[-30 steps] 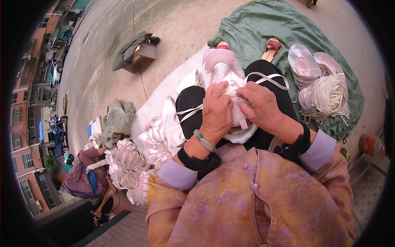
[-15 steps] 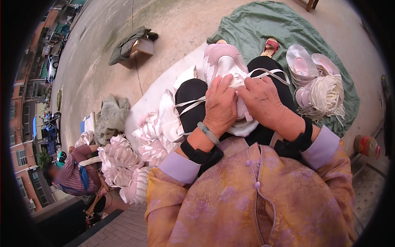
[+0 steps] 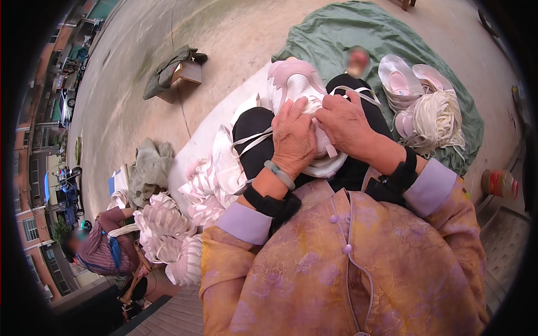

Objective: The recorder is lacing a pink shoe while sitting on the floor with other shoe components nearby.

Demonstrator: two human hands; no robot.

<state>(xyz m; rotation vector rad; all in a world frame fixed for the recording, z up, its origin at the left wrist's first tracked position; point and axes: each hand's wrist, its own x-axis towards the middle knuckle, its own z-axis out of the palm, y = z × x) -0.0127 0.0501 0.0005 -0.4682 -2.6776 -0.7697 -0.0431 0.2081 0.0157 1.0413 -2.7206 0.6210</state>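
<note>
A pink and white sneaker (image 3: 298, 84) rests on my lap between my black-trousered knees, its toe pointing away from me. White shoelace (image 3: 311, 105) crosses its upper under my fingertips. My left hand (image 3: 294, 133) presses over the left side of the lacing, fingers bent and closed on the lace. From the right, my right hand (image 3: 346, 124) pinches lace at the eyelets, with its fingertips partly hidden. One loose lace end (image 3: 250, 139) lies over my left knee. Another loop (image 3: 361, 91) hangs across my right knee.
Left of me lies a heap of pink and white shoe parts (image 3: 168, 224). On a green sheet (image 3: 330, 39) at right are stacked shoe uppers (image 3: 399, 81) and a bundle of white laces (image 3: 440, 120). A jar (image 3: 499, 183) stands far right. Another person (image 3: 103, 246) sits at far left.
The view has shifted slightly, so the scene sits a little to the left. My right fingers have lifted and bent more over the lacing; my left hand stays on the shoe.
</note>
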